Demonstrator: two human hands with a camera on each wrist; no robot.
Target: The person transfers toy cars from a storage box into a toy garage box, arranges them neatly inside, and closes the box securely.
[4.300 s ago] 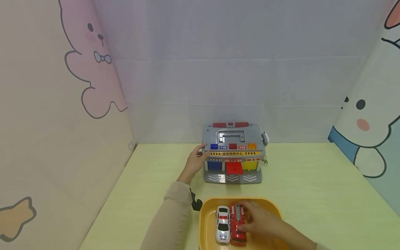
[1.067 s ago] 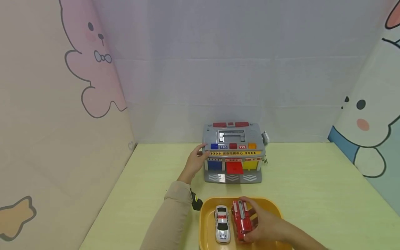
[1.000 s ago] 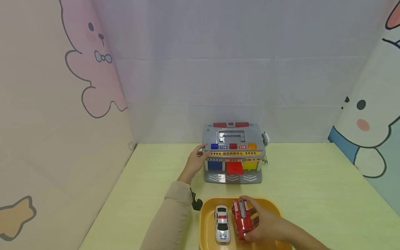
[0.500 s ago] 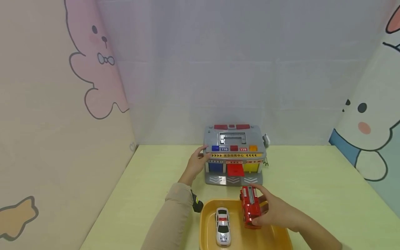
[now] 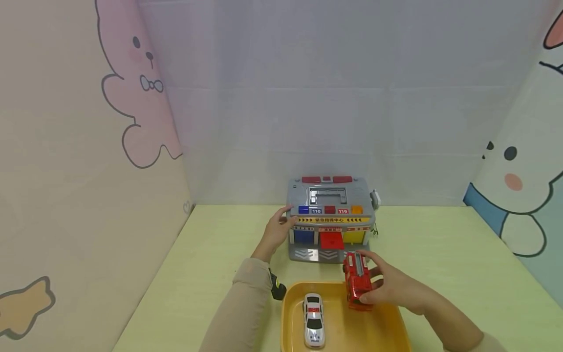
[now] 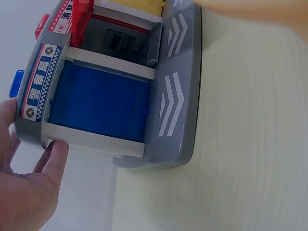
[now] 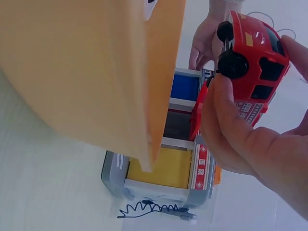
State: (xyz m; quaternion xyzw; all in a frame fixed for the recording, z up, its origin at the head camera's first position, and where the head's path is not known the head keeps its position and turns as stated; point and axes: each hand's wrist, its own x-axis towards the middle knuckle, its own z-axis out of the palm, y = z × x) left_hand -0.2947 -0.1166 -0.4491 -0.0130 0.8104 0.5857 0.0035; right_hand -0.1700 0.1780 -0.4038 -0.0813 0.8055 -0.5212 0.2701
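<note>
One yellow tray (image 5: 347, 333) sits on the table (image 5: 444, 274), and inside it lies one white car (image 5: 313, 320), to the left, its hood lettering too small to read. The one red truck (image 5: 357, 279) is up in the right hand (image 5: 391, 289), over the tray's far rim and in front of the station (image 5: 327, 199). The thumb and fingers of that hand pinch the truck at its ends; two black wheels show from the right wrist, along with side lettering too small to make out.

The left hand (image 5: 276, 231) holds the station's left front corner, thumb and fingers spread apart around the edge.

The station has three bays: the blue door (image 6: 101, 102) and yellow door (image 7: 161, 168) are down, while the red door (image 5: 332, 240) between them is swung up, its bay dark inside. Signs over the bays read 警察局 above blue, 消防 and a cut-off remainder above red, 医院 above yellow. Across the front, a yellow banner (image 5: 333, 220) reads 紧急指挥中心. Above it are three buttons, blue, red and orange, with "110" and "119" between them. Three sets of white chevrons mark the ramp (image 6: 171, 108).
</note>
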